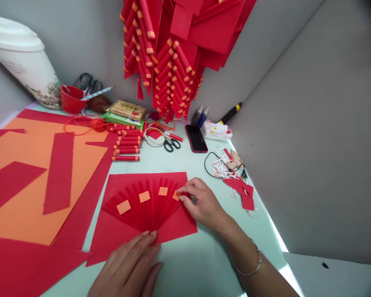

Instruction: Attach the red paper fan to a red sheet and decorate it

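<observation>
A pleated red paper fan (153,206) lies spread out on a red paper sheet (179,229). Several small orange paper squares sit across the fan, one of them an orange square (144,196) left of its middle. My right hand (200,202) pinches another orange paper square (176,195) at the fan's right edge, between thumb and fingertips. Near the fan's bottom point, my left hand (130,264) lies flat with fingers stretched out, its fingertips touching the pleats' lower end.
Red paper rolls (126,144), scissors (172,144) and a phone (196,138) lie behind the fan. Orange sheets (83,165) cover the left side. Paper scraps (239,185) and a cable are at the right edge. Red firecracker decorations (173,78) hang above; a white cup (24,57) stands back left.
</observation>
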A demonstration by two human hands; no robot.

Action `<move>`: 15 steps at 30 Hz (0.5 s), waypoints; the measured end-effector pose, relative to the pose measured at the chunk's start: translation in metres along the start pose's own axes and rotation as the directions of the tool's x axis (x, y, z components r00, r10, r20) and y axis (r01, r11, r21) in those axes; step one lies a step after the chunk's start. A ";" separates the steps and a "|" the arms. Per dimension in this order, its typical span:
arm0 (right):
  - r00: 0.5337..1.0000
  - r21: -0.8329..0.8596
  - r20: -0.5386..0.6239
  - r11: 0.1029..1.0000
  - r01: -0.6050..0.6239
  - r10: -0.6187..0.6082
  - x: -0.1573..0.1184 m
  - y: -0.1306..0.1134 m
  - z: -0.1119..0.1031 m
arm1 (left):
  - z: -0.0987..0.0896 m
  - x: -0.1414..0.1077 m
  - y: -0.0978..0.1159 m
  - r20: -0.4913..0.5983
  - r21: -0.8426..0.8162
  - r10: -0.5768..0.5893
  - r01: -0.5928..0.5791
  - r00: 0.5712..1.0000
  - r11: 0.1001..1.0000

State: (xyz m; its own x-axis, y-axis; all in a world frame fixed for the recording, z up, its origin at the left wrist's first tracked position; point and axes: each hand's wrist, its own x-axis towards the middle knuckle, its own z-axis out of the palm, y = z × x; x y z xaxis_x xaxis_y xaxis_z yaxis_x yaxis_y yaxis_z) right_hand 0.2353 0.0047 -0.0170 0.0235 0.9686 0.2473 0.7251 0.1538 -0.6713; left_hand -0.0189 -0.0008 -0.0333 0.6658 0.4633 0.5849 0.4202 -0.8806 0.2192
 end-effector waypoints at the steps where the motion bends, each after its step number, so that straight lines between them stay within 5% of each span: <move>1: 1.000 -0.011 0.003 1.000 0.015 -0.015 -0.001 0.000 0.001 | 0.000 0.002 0.000 0.002 0.010 0.007 -0.007 1.000 1.000; 15: 0.998 -0.042 0.014 0.998 0.056 -0.055 0.000 0.003 0.008 | 0.004 0.004 -0.004 -0.010 -0.034 -0.015 0.015 1.000 0.999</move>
State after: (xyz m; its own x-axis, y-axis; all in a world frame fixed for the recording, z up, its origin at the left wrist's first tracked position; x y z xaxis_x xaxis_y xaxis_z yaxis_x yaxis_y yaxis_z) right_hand 0.2322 0.0070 -0.0243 -0.0264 0.9613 0.2742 0.7534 0.1994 -0.6266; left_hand -0.0152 0.0048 -0.0353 0.6529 0.4753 0.5897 0.4087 -0.8766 0.2540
